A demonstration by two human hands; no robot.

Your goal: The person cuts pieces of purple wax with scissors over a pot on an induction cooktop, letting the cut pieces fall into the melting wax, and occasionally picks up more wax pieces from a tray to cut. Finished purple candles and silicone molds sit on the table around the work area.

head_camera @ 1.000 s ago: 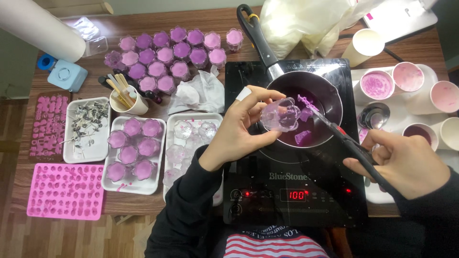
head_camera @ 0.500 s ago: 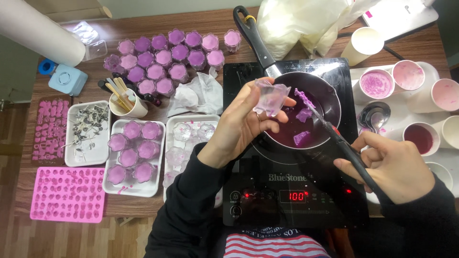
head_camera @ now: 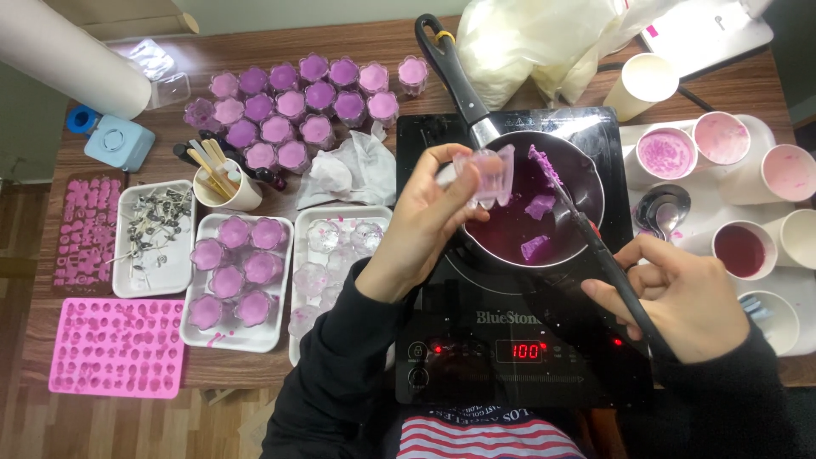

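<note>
Since the earlier frame, the clear flower-shaped cup (head_camera: 484, 174) is raised and tilted over the small pan (head_camera: 544, 200) by the left hand (head_camera: 425, 221), fingers closed around it. The dark spatula (head_camera: 595, 246) is gripped by the right hand (head_camera: 680, 297), its tip among purple wax chunks, suggesting emptying continues.

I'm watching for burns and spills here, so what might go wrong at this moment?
1. The left hand holds a small clear cup tilted over the dark pan on a lit cooktop; fingers are close to hot purple liquid.
2. The right hand works a long dark tool in the pan; a slip may splash.
3. The pan's handle juts toward the purple-filled cups; a knock might tip it.
</note>
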